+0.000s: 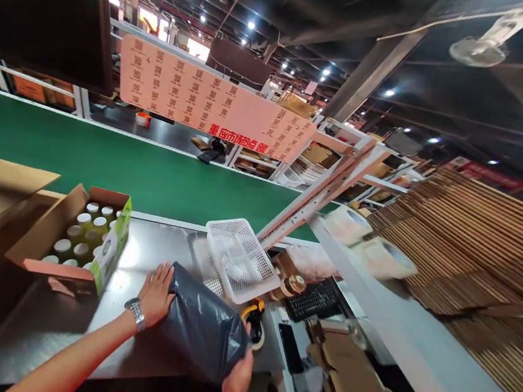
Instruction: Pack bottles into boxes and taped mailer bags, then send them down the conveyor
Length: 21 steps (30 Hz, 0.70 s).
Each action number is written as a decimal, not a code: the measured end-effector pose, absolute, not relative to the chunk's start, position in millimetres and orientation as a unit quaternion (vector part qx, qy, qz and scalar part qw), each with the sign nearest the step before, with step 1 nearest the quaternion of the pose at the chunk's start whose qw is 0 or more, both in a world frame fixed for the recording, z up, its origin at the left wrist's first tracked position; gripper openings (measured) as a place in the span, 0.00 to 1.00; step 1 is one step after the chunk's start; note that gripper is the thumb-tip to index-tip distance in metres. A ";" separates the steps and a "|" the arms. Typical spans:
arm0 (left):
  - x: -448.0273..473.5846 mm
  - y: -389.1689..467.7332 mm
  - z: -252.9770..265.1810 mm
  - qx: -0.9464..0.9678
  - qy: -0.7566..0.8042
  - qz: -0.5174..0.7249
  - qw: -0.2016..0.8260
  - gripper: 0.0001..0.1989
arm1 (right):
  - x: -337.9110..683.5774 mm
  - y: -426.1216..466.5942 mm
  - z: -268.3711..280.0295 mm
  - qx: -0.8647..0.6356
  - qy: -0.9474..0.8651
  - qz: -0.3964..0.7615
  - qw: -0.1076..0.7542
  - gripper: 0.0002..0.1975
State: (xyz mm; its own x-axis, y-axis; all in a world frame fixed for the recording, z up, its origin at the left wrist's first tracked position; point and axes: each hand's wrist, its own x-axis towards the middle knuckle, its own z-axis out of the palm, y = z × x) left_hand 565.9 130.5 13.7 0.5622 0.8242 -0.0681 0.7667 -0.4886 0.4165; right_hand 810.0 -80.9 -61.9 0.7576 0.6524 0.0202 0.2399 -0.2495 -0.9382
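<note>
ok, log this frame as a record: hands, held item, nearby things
left hand: against parcel's left end, fingers extended
right hand: gripping parcel's right end
held item: dark plastic parcel, contents hidden
left of parcel: open carton of white-capped bottles, on metal table
beyond parcel: white perforated basket
right of parcel: black keyboard

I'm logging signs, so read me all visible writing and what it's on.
"应市场热点", red on the pink board; neighbouring characters unclear.
Small print on that board: too small.
Bottle box: print too blurred.
Red banner: any writing too blurred.
Keyboard: keys too small.
</note>
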 end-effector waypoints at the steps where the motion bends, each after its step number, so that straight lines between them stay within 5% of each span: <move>1: 568.8 126.8 14.4 0.864 0.464 0.072 0.183 0.37 | 811.2 -70.5 -57.0 -0.773 -0.321 0.179 0.517 0.50; 4: 576.2 117.3 12.7 0.868 0.471 0.074 0.141 0.36 | 802.6 -48.5 -51.1 -0.805 -0.415 0.114 0.408 0.54; 8: 583.1 110.3 5.5 0.860 0.494 0.079 0.105 0.36 | 784.6 -39.7 -54.9 -0.831 -0.504 0.004 0.233 0.44; 12: 588.5 110.3 1.7 0.854 0.509 0.080 0.073 0.35 | 774.7 -31.6 -48.4 -0.820 -0.545 0.007 0.178 0.37; 16: 595.1 106.7 -2.0 0.845 0.525 0.086 0.051 0.34 | 783.6 -34.6 -35.3 -0.757 -0.601 0.091 0.238 0.37; 21: 607.8 77.4 -20.6 0.820 0.557 0.124 0.051 0.36 | 870.6 -66.8 -55.6 -0.731 -0.449 0.146 0.494 0.37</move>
